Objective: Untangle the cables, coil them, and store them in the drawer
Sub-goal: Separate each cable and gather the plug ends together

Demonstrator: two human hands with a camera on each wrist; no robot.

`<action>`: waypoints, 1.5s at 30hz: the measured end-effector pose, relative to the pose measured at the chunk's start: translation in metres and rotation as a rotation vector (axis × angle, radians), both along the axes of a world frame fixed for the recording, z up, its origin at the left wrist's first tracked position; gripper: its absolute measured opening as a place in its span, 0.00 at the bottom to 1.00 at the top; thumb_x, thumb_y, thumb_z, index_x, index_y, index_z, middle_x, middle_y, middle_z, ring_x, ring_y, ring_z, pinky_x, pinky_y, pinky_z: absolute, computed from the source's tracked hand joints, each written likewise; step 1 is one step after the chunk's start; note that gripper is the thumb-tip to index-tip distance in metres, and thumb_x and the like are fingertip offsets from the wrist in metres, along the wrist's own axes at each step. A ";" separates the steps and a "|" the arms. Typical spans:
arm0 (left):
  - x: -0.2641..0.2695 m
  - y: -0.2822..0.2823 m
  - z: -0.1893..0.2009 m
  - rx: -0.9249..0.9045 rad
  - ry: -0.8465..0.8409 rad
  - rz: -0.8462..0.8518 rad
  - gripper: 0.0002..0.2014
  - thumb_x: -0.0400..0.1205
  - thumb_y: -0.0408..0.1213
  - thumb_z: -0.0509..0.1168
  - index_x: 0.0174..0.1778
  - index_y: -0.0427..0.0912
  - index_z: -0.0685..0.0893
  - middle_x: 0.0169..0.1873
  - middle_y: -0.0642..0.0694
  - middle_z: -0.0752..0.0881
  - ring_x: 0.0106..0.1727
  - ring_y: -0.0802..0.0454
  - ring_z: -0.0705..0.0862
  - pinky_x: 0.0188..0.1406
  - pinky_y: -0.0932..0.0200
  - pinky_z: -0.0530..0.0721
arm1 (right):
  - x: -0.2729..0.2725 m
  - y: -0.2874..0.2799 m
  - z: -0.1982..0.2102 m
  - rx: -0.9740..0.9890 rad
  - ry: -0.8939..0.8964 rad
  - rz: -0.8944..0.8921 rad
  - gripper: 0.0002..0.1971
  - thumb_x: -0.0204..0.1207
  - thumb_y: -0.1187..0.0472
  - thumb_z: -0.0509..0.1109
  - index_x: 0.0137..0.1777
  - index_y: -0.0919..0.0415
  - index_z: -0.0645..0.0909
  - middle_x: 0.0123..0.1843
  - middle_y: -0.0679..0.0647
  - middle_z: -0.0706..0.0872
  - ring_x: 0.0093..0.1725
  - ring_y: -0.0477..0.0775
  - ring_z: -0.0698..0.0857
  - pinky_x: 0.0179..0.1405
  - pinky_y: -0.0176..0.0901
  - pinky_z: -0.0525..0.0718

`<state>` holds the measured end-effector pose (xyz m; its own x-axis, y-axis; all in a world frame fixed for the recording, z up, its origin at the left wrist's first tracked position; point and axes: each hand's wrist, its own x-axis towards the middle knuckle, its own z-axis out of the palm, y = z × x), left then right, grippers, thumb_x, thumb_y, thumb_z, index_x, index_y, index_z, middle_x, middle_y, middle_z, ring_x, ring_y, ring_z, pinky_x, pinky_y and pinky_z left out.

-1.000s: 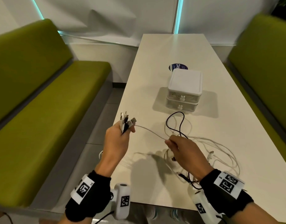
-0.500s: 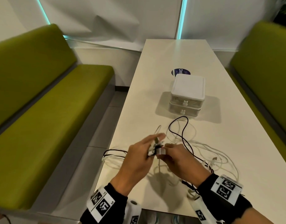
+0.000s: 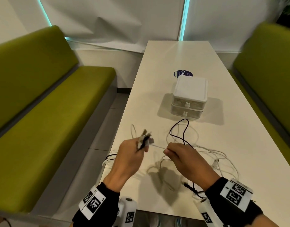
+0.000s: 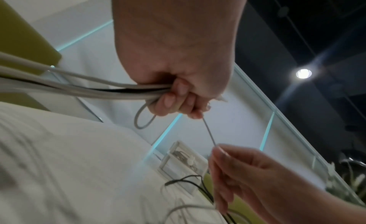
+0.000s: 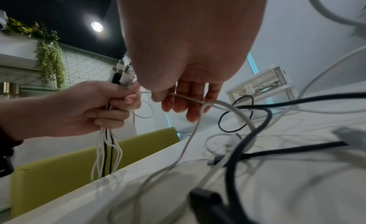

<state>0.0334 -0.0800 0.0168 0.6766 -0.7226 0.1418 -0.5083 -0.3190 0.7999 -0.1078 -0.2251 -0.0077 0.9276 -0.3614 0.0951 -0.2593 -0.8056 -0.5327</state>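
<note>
My left hand (image 3: 132,154) grips a bundle of cable ends (image 3: 145,139), white and black, with the plugs sticking up above the fist (image 5: 123,71); the cords hang below it (image 5: 106,149). My right hand (image 3: 178,154) pinches one thin white cable (image 3: 157,146) between thumb and forefinger a short way right of the left fist (image 4: 210,133). Behind my right hand a tangle of white cables (image 3: 223,159) and a black cable (image 3: 182,131) lies on the table. The white two-drawer box (image 3: 189,97) stands further back, both drawers closed.
The long white table (image 3: 182,54) runs away from me between two green benches (image 3: 51,104) (image 3: 272,71). A dark round sticker (image 3: 182,73) lies behind the drawer box. Some cable loops (image 3: 108,158) hang over the table's left edge.
The hands had come together half a second ago; now they have drawn apart again, the left moving left with the plug bundle and a short white cable stretched between them.
</note>
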 end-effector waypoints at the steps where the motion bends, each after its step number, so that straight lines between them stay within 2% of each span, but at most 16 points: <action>1: 0.003 0.001 0.002 -0.052 0.041 0.063 0.20 0.84 0.29 0.64 0.24 0.47 0.78 0.30 0.62 0.90 0.33 0.71 0.83 0.28 0.76 0.70 | -0.001 -0.002 0.000 0.008 0.004 -0.018 0.14 0.86 0.50 0.58 0.37 0.49 0.66 0.31 0.42 0.71 0.34 0.49 0.75 0.36 0.46 0.71; 3: 0.009 0.002 0.005 -0.129 0.108 0.189 0.21 0.85 0.33 0.63 0.24 0.44 0.78 0.25 0.58 0.86 0.19 0.53 0.74 0.20 0.69 0.63 | -0.001 -0.003 0.001 0.013 -0.010 -0.036 0.14 0.87 0.52 0.57 0.38 0.53 0.69 0.32 0.44 0.74 0.34 0.51 0.77 0.36 0.47 0.73; 5: 0.014 0.002 0.006 -0.182 0.191 0.277 0.20 0.86 0.38 0.63 0.25 0.43 0.79 0.16 0.51 0.78 0.19 0.55 0.63 0.22 0.60 0.63 | -0.001 0.000 -0.001 0.006 -0.024 -0.023 0.14 0.87 0.52 0.57 0.41 0.56 0.74 0.35 0.46 0.78 0.37 0.52 0.78 0.40 0.51 0.76; 8: 0.018 0.001 0.003 -0.130 0.232 0.298 0.17 0.87 0.43 0.62 0.32 0.46 0.85 0.25 0.53 0.78 0.23 0.53 0.68 0.25 0.55 0.66 | 0.000 0.007 -0.006 0.009 -0.019 0.030 0.15 0.85 0.48 0.53 0.44 0.53 0.77 0.38 0.47 0.83 0.40 0.53 0.81 0.43 0.53 0.79; 11: 0.015 0.001 0.003 -0.108 0.055 0.238 0.09 0.87 0.41 0.61 0.50 0.50 0.89 0.28 0.53 0.78 0.29 0.51 0.73 0.28 0.55 0.74 | 0.001 0.007 -0.009 0.051 -0.014 0.011 0.13 0.83 0.50 0.54 0.45 0.51 0.77 0.39 0.47 0.84 0.41 0.52 0.81 0.45 0.54 0.80; 13: 0.007 0.001 0.004 -0.189 -0.030 0.142 0.12 0.86 0.33 0.62 0.58 0.52 0.87 0.40 0.60 0.86 0.39 0.64 0.83 0.41 0.64 0.81 | 0.001 0.006 -0.011 0.068 -0.019 0.014 0.09 0.83 0.53 0.56 0.44 0.49 0.76 0.40 0.45 0.84 0.42 0.51 0.81 0.45 0.52 0.80; 15: -0.003 0.000 -0.003 -0.154 -0.051 -0.032 0.16 0.84 0.30 0.61 0.61 0.53 0.85 0.50 0.61 0.89 0.50 0.65 0.86 0.51 0.64 0.83 | 0.003 0.008 -0.012 0.083 -0.025 0.028 0.07 0.83 0.56 0.59 0.45 0.47 0.75 0.41 0.42 0.84 0.43 0.48 0.81 0.46 0.50 0.81; 18: -0.013 -0.004 -0.016 0.145 -0.223 -0.213 0.10 0.82 0.36 0.62 0.55 0.51 0.84 0.47 0.54 0.88 0.49 0.48 0.87 0.47 0.51 0.83 | 0.004 0.009 -0.009 0.093 -0.054 0.021 0.06 0.83 0.58 0.61 0.46 0.49 0.78 0.39 0.39 0.80 0.40 0.43 0.78 0.43 0.46 0.79; 21: -0.015 -0.003 -0.017 0.365 -0.227 -0.244 0.05 0.77 0.32 0.62 0.41 0.47 0.79 0.39 0.47 0.88 0.43 0.39 0.83 0.43 0.45 0.79 | -0.001 0.007 -0.002 0.052 -0.055 0.034 0.14 0.81 0.48 0.54 0.47 0.51 0.79 0.40 0.42 0.81 0.41 0.48 0.79 0.43 0.49 0.79; 23: -0.016 -0.001 -0.013 0.341 -0.190 -0.219 0.09 0.77 0.31 0.62 0.36 0.51 0.80 0.35 0.47 0.88 0.41 0.42 0.84 0.39 0.51 0.78 | -0.005 0.004 -0.001 0.006 -0.005 0.050 0.19 0.81 0.43 0.51 0.47 0.52 0.79 0.41 0.45 0.82 0.43 0.50 0.79 0.44 0.50 0.79; 26: -0.008 0.001 -0.004 0.210 -0.056 -0.105 0.18 0.79 0.31 0.64 0.28 0.59 0.80 0.27 0.54 0.87 0.33 0.57 0.85 0.32 0.63 0.73 | -0.008 -0.003 -0.001 -0.012 0.049 0.011 0.14 0.86 0.49 0.56 0.45 0.55 0.77 0.39 0.48 0.81 0.42 0.51 0.79 0.44 0.51 0.80; 32: 0.024 0.007 0.010 -0.022 0.111 0.230 0.17 0.86 0.36 0.61 0.32 0.48 0.87 0.27 0.50 0.85 0.28 0.57 0.79 0.23 0.71 0.71 | -0.009 -0.013 -0.001 0.221 0.104 -0.136 0.10 0.87 0.59 0.56 0.47 0.54 0.77 0.39 0.49 0.80 0.39 0.56 0.84 0.36 0.49 0.89; 34: 0.027 0.007 0.006 0.043 0.117 0.238 0.15 0.87 0.40 0.61 0.37 0.46 0.88 0.32 0.52 0.87 0.33 0.52 0.82 0.26 0.68 0.75 | -0.008 -0.015 -0.004 0.164 0.122 -0.128 0.10 0.86 0.60 0.56 0.46 0.51 0.76 0.39 0.46 0.80 0.37 0.54 0.85 0.36 0.41 0.85; 38: 0.021 0.005 -0.003 0.024 0.016 0.246 0.10 0.87 0.41 0.60 0.51 0.43 0.86 0.43 0.48 0.89 0.38 0.49 0.82 0.40 0.48 0.84 | -0.007 -0.016 -0.006 0.095 0.118 -0.098 0.09 0.86 0.59 0.57 0.48 0.50 0.77 0.41 0.45 0.81 0.38 0.53 0.85 0.36 0.39 0.82; 41: 0.007 0.001 0.004 -0.123 -0.095 0.213 0.11 0.86 0.32 0.62 0.61 0.43 0.85 0.51 0.62 0.85 0.50 0.59 0.85 0.52 0.58 0.82 | -0.007 -0.017 -0.007 0.081 0.121 -0.076 0.09 0.86 0.61 0.57 0.50 0.52 0.79 0.44 0.48 0.83 0.43 0.51 0.81 0.38 0.47 0.86; 45: -0.003 -0.002 0.005 -0.174 -0.287 0.101 0.32 0.75 0.13 0.61 0.72 0.47 0.79 0.64 0.61 0.82 0.61 0.64 0.83 0.64 0.72 0.78 | -0.003 -0.019 -0.009 -0.027 0.095 -0.030 0.09 0.86 0.60 0.59 0.52 0.53 0.82 0.45 0.48 0.86 0.46 0.53 0.82 0.48 0.48 0.79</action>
<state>0.0299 -0.0820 0.0216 0.6579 -0.6025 0.4519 -0.6933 -0.2500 0.6759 -0.1113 -0.2445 -0.0167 0.9218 -0.3872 0.0167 -0.3317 -0.8104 -0.4829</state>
